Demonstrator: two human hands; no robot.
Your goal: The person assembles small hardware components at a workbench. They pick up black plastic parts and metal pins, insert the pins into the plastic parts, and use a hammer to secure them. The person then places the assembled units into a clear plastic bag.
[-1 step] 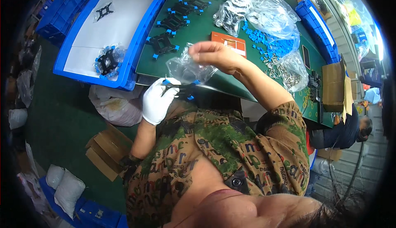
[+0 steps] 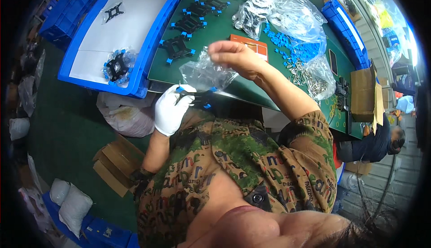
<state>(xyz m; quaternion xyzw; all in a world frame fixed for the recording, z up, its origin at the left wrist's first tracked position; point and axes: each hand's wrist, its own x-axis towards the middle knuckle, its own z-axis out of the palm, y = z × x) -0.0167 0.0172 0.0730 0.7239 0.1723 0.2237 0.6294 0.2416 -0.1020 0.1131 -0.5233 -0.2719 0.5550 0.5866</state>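
Note:
My left hand (image 2: pixel 169 112), in a white glove, is closed on the edge of a black X-shaped bracket (image 2: pixel 197 96) with blue end pieces, held just off the table's near edge. My bare right hand (image 2: pixel 238 60) is raised over the table, fingers curled toward the thumb at the top of a crumpled clear plastic bag (image 2: pixel 202 74). Its fingertips partly cover where they meet the bag. Beyond it, several black brackets (image 2: pixel 176 47) with blue corners lie in a row on the green table (image 2: pixel 215 28).
A blue-rimmed tray (image 2: pixel 96 50) at left holds bagged brackets (image 2: pixel 117 67). Farther right lie blue caps (image 2: pixel 305 50), metal screws (image 2: pixel 298 73), an orange card (image 2: pixel 251 46) and a phone (image 2: pixel 333 62). An open carton (image 2: pixel 362 93) stands at the right; another person (image 2: pixel 381 138) is beyond.
My right hand has shifted very slightly to the right, and the clear bag has changed shape a little. The left hand and its bracket stay in place.

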